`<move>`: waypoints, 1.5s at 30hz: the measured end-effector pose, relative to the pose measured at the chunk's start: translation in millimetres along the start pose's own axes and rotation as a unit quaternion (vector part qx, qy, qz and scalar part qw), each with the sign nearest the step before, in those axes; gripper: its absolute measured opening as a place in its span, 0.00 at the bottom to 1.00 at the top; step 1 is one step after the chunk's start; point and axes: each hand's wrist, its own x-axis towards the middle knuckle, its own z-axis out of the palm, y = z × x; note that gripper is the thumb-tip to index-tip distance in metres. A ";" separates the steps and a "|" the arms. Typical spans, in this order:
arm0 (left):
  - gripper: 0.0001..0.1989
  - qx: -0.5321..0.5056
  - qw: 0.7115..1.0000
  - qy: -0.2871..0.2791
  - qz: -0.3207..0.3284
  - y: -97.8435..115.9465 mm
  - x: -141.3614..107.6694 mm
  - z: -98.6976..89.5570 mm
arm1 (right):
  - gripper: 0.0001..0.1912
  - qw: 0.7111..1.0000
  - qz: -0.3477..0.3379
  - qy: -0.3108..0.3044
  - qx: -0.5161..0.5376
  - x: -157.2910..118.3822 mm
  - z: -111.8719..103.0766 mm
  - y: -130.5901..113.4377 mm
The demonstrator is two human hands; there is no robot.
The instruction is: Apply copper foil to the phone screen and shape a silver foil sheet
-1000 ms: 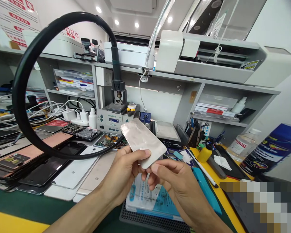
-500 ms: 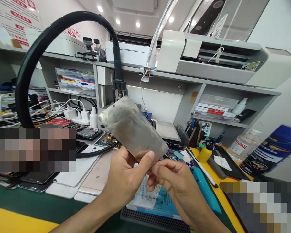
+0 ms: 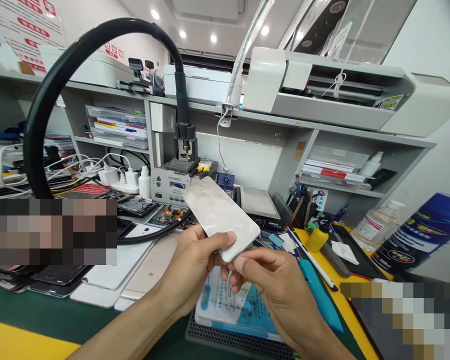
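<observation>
A flat, silvery phone-shaped panel (image 3: 225, 215) is tilted in the air over the workbench, its pale face toward me. My left hand (image 3: 198, 260) grips its lower left side, thumb on the face and fingers behind. At the bottom corner my right hand (image 3: 270, 275) pinches the edge between thumb and fingers; whether it holds anything besides the panel is too small to tell. Below both hands lies a blue and white pad (image 3: 243, 310) with dark smudges, on a black perforated mat (image 3: 236, 342).
Phones and a gold phone back (image 3: 146, 272) lie at the left. Behind stands a grey station (image 3: 168, 185) under a thick black hose (image 3: 33, 115). At the right are a yellow bottle (image 3: 318, 237), a teal tool (image 3: 322, 300) and a blue spray can (image 3: 416, 235).
The panel has tipped back and lower, looks shorter and brighter, and uncovers the grey station behind it. Both hands keep their hold, with the left thumb lying flatter.
</observation>
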 end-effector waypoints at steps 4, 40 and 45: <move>0.09 -0.026 0.999 -0.012 -0.040 -0.5 1.5 -1.5 | 0.06 1.000 0.000 -0.008 -0.010 -1.0 0.8 -2.3; 0.21 0.066 0.993 -0.017 0.095 3.2 -4.8 -3.1 | 0.02 0.858 -0.342 0.204 -0.324 2.5 -13.7 2.8; 0.21 0.237 0.970 0.039 0.036 -6.8 -0.3 -4.8 | 0.09 0.969 -0.131 0.199 -0.070 5.7 -13.6 0.2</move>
